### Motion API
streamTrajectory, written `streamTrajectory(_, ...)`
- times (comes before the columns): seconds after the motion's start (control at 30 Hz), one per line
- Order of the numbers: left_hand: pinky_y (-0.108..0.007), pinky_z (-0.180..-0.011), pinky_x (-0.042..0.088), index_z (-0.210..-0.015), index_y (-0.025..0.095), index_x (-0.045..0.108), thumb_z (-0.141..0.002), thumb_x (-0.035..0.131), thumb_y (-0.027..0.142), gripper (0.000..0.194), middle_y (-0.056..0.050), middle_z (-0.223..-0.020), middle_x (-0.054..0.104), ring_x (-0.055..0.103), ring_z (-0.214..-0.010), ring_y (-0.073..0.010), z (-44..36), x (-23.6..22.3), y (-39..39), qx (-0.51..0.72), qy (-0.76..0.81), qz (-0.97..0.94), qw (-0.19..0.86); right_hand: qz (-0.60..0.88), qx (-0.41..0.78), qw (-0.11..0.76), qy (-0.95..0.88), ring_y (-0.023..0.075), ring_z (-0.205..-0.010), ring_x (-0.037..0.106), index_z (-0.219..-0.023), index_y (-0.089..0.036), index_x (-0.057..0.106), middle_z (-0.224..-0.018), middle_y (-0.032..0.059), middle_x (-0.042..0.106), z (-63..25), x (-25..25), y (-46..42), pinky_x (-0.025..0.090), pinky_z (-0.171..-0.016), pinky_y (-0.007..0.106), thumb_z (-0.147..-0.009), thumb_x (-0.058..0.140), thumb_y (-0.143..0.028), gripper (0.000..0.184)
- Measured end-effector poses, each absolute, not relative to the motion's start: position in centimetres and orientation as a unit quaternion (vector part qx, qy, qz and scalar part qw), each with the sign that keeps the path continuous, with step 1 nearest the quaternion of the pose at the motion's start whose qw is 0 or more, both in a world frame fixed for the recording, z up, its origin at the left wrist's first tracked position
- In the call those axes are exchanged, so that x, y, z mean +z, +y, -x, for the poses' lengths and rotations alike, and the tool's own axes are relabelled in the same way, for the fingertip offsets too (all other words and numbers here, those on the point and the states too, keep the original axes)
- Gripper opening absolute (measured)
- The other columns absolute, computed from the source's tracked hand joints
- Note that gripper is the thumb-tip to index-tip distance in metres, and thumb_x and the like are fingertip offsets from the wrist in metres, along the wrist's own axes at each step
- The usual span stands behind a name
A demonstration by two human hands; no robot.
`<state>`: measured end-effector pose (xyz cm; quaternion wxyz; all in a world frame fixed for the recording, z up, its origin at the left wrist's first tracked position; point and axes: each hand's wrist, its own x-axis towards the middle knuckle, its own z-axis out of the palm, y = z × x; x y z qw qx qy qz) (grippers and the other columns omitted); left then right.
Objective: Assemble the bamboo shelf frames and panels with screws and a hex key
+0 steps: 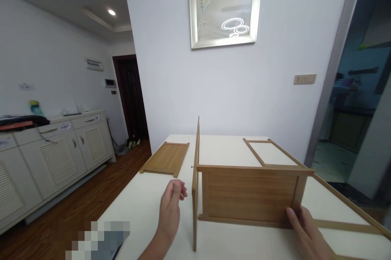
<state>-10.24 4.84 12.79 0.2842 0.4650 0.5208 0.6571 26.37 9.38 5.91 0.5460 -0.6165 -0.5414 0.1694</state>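
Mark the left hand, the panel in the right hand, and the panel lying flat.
Left hand [171,200], head view: middle of hand.
Held panel [250,195], head view: middle of face.
Flat panel [166,158], head view: middle of surface.

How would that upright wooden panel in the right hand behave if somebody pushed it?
The wooden panel would probably stay stiff, since straight rails border its flat face. Left unsupported, it might tip, being thin and upright, though the right hand gripping its lower corner likely steadies it. Rolling seems unlikely, given its squared outline.
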Motion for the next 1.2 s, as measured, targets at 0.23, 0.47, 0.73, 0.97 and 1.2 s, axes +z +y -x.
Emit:
streamTrajectory(0.23, -0.024, -0.058, 0.04, -0.073, 0.02, 0.054, -0.085, 0.053, 0.055, 0.037, 0.002, -0.069, 0.054, 0.051, -0.065, -0.0139, 9.4, 18.1, 7.3, 0.617, 0.515, -0.485, 0.345, 0.628, 0.157, 0.554, -0.524, 0.038, -0.102, 0.062, -0.088, -0.031, 0.059, -0.101, 0.0084, 0.07, -27.2, 4.3, 10.2, 0.049, -0.09, 0.052, -0.069, 0.054, -0.069, 0.043)
streamTrajectory(0.47, -0.023, -0.055, 0.037, -0.07, 0.021, 0.046, -0.084, 0.055, 0.054, 0.036, 0.006, -0.062, 0.045, 0.043, -0.058, -0.0116, 8.3, 18.1, 8.0, 0.643, 0.484, -0.454, 0.382, 0.655, 0.152, 0.554, -0.492, 0.0412, -0.114, 0.059, -0.088, -0.029, 0.063, -0.116, 0.0124, 0.068, -27.9, 2.7, 11.0, 0.047, -0.099, 0.057, -0.065, 0.055, -0.07, 0.047)
streamTrajectory(0.73, -0.024, -0.055, 0.035, -0.07, 0.021, 0.05, -0.082, 0.054, 0.06, 0.041, 0.005, -0.06, 0.048, 0.044, -0.056, -0.0125, 9.3, 18.5, 8.3, 0.607, 0.526, -0.493, 0.334, 0.664, 0.12, 0.529, -0.514, 0.0375, -0.119, 0.059, -0.09, -0.024, 0.064, -0.118, 0.014, 0.069, -27.9, 2.4, 10.9, 0.047, -0.102, 0.052, -0.071, 0.044, -0.073, 0.056)
streamTrajectory(0.97, -0.027, -0.064, 0.042, -0.076, 0.02, 0.058, -0.082, 0.056, 0.049, 0.029, 0.001, -0.069, 0.057, 0.054, -0.067, -0.0165, 9.9, 19.0, 8.0, 0.586, 0.529, -0.541, 0.289, 0.659, 0.122, 0.521, -0.528, 0.0368, -0.118, 0.06, -0.1, -0.024, 0.065, -0.123, 0.0126, 0.068, -28.1, 2.2, 10.9, 0.05, -0.1, 0.05, -0.074, 0.046, -0.071, 0.057)
streamTrajectory(1.2, -0.034, -0.079, 0.047, -0.085, 0.018, 0.063, -0.076, 0.061, 0.037, 0.021, -0.006, -0.084, 0.067, 0.063, -0.083, -0.0222, 10.1, 19.3, 7.8, 0.603, 0.525, -0.534, 0.276, 0.661, 0.095, 0.526, -0.526, 0.035, -0.111, 0.064, -0.1, -0.024, 0.065, -0.116, 0.011, 0.071, -27.8, 2.7, 10.7, 0.054, -0.095, 0.048, -0.076, 0.048, -0.068, 0.053)
